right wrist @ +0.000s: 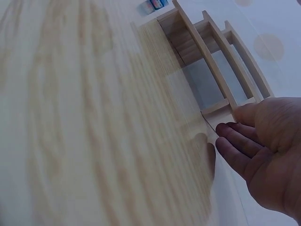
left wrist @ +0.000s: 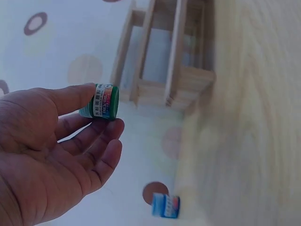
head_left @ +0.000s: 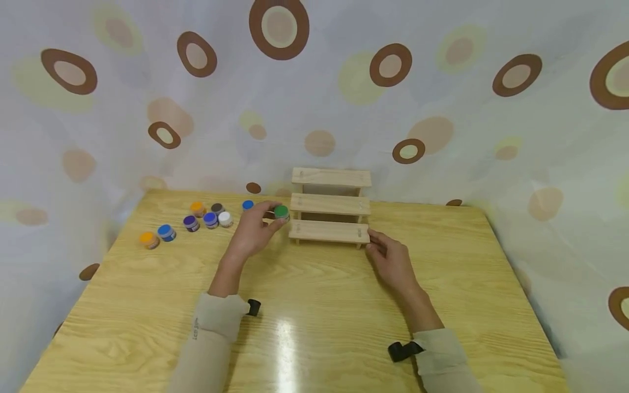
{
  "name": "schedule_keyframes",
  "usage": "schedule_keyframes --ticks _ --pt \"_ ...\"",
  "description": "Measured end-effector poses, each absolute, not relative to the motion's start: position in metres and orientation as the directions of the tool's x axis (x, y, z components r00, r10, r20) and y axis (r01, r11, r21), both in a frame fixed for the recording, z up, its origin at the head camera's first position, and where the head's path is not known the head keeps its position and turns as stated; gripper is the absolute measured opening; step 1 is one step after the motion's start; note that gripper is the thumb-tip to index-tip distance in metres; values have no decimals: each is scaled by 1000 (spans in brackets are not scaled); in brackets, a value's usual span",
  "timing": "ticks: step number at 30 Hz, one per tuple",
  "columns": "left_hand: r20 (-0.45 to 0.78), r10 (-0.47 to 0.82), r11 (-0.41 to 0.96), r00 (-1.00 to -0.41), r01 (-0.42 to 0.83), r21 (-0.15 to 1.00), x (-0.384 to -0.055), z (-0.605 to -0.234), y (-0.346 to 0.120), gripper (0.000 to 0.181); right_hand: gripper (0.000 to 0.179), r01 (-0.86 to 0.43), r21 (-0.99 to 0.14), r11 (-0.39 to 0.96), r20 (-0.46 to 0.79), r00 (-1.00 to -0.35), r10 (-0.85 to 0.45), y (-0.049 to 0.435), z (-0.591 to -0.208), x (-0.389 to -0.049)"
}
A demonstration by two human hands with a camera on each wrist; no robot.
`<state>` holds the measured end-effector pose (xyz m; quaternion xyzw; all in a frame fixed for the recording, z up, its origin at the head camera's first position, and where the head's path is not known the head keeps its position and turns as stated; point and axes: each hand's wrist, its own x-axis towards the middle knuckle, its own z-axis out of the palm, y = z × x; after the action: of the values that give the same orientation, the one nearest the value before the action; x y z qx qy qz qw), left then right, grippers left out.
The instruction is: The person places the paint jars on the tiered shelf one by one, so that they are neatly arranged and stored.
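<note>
My left hand (head_left: 251, 233) pinches a small paint jar (head_left: 282, 213) with a green lid between thumb and fingers, just left of a wooden three-step rack (head_left: 330, 204). In the left wrist view the printed label of this green paint jar (left wrist: 104, 101) faces the camera, and the jar lies tipped sideways in that view. My right hand (head_left: 394, 265) is at the right end of the rack's lowest step. Seen from the right wrist, the thumb of that hand (right wrist: 275, 155) meets the step's end, with the other fingers loosely bent beside it. All three steps are bare.
Several paint jars stand at the table's back left, among them an orange one (head_left: 149, 240), a purple one (head_left: 191, 223) and a white one (head_left: 225, 219). A blue-lidded jar (head_left: 248, 205) stands behind my left hand. A patterned cloth (head_left: 319, 98) hangs behind the wooden table (head_left: 319, 305).
</note>
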<state>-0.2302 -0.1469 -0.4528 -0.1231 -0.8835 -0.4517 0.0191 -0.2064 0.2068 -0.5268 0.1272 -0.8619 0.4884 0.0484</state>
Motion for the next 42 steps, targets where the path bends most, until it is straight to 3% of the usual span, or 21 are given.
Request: schedule_keyframes --ticks 6,13,30,42 --pt "188 245 569 -951 299 766 -234 -435 -133 49 46 -255 -840 479 187 -965 -185 200 -529 -205" --pt "208 324 559 -923 364 745 -261 -418 -111 47 47 -263 -839 477 199 -963 -180 194 -530 -208" --pt "88 360 575 -929 296 763 -310 -404 -64 44 47 -267 -826 497 199 -962 -186 185 -535 -209" --pt "97 302 574 -948 262 776 -334 -412 -46 42 48 -257 -802 539 193 -966 -174 181 -539 -213"
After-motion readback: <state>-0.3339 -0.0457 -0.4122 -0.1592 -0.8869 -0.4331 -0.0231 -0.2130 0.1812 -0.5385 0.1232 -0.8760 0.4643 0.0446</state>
